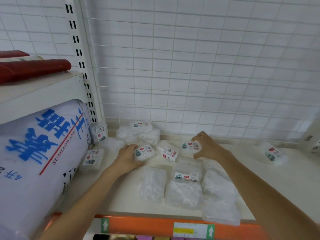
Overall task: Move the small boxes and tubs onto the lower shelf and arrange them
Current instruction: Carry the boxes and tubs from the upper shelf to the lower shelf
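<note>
Several small clear plastic boxes with white, red and green labels lie scattered on the cream shelf point(131, 193). My left hand point(127, 157) grips one labelled box point(145, 152) at its left side. My right hand point(207, 146) curves round another labelled box point(189, 146), thumb below and fingers above it; contact is unclear. A tilted box point(168, 153) lies between the two. Nearer me, several flat clear boxes point(153, 184) lie in a row. One box point(274, 154) lies apart at the right.
A big white sack with blue writing point(41, 149) fills the left side under a white shelf point(39, 94) bearing red rolls point(34, 68). A wire grid back panel point(190, 66) closes the rear. An orange price rail point(155, 226) runs along the shelf's front edge.
</note>
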A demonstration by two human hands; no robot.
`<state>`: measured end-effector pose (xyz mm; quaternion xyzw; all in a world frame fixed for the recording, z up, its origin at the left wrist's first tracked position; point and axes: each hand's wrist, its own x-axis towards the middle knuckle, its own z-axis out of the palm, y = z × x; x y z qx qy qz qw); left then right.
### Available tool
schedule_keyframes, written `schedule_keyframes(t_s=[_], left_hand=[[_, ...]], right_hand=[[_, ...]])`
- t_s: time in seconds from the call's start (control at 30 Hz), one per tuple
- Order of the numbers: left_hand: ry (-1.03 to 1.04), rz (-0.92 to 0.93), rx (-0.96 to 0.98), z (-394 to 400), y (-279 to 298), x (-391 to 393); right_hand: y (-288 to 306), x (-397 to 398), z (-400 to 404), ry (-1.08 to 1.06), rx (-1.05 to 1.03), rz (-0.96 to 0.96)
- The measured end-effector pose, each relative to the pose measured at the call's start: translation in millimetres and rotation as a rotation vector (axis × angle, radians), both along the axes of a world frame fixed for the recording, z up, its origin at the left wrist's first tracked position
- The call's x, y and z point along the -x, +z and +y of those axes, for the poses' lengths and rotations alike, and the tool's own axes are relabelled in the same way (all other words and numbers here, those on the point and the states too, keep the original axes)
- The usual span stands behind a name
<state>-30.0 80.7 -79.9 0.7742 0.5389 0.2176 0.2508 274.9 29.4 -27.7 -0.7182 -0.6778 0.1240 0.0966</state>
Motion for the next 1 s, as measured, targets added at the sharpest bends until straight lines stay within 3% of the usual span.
schedule_keyframes(t_s=[0.2,0.37,0.67,1.0], left_hand=[[0.009,-0.05,-0.154,-7,30,1],[-0.128,-0.1,-0.27,-33,70,-23],[-0.529,-0.253,-0.356,-135,81,-139],[-0.871,-0.227,-0.274,-260,35,-313]], right_hand=[[20,-9,-24,-0.028,-0.171,0.098],[43,-46,-88,-0.036,-0.327,0.088],[37,-138,-284,-0.317,-0.532,0.142],[-13,-216,-505,-0.67,-0.525,0.145]])
